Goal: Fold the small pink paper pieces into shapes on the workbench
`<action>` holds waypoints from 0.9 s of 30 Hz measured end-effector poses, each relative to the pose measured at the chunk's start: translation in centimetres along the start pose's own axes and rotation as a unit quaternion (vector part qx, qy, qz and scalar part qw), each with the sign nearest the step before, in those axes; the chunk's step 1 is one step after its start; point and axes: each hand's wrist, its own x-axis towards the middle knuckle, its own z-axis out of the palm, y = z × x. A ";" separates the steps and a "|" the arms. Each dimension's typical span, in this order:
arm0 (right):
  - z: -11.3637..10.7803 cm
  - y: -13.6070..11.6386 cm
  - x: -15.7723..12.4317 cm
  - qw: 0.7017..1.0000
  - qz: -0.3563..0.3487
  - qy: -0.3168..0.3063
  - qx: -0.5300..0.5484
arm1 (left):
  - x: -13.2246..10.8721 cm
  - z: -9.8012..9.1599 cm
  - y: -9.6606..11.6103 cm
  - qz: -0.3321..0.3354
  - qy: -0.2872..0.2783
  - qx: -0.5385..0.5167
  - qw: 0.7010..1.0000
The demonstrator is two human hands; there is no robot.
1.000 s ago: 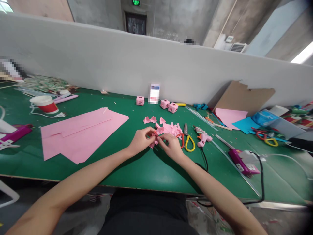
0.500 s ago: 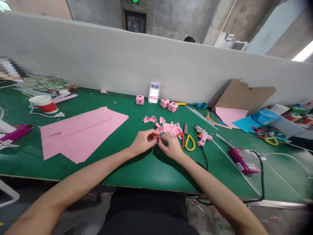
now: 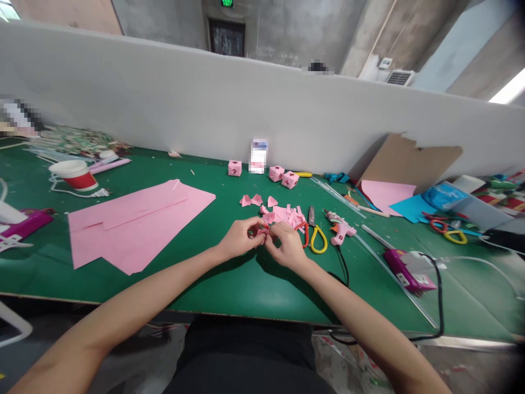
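My left hand (image 3: 241, 239) and my right hand (image 3: 284, 244) meet over the green table, both closed on a small folded pink paper piece (image 3: 263, 232) pinched between their fingertips. Fingers cover most of it, so its full shape is hidden. Right behind the hands lie pink paper strips (image 3: 290, 215). A few curled pink paper pieces (image 3: 256, 198) sit farther back. Scissors (image 3: 319, 239) with yellow and red handles rest just right of my right hand, their red loop partly behind it. Beyond them lies a pink glue gun (image 3: 343, 232) with a black cord.
Three pink paper cubes (image 3: 235, 168) stand near the grey partition (image 3: 184, 104), by a blurred upright card or screen (image 3: 258, 156). Large pink sheets (image 3: 139, 227) cover the left side, near a red-white cup (image 3: 74, 174). A purple power strip (image 3: 410, 272), clear sticks and cardboard (image 3: 406, 164) occupy the right.
Both hands stay in nearly the same place. Only the fingertips have shifted slightly around the pink paper piece; the things on the table have not moved.
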 end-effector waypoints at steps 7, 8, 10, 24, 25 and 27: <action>0.0 0.0 -0.1 1.000 -0.007 -0.015 0.003 | 0.1 0.0 -0.5 0.013 -0.009 0.019 1.000; 0.0 0.1 -0.1 1.000 -0.008 -0.016 0.004 | 0.1 0.0 -0.5 0.014 -0.011 0.019 1.000; 0.0 0.2 -0.1 1.000 -0.010 -0.016 0.006 | 0.1 0.0 -0.5 0.013 -0.015 0.021 1.000; -0.1 0.2 -0.1 1.000 0.021 -0.008 0.000 | 0.1 -0.3 0.0 -0.004 -0.006 -0.004 1.000; -0.1 0.2 -0.1 1.000 0.026 -0.007 0.002 | 0.1 -0.3 0.0 -0.006 0.002 -0.009 1.000; 0.0 0.2 -0.1 0.999 0.033 -0.009 0.007 | 0.1 -0.3 0.0 -0.008 0.014 -0.017 1.000</action>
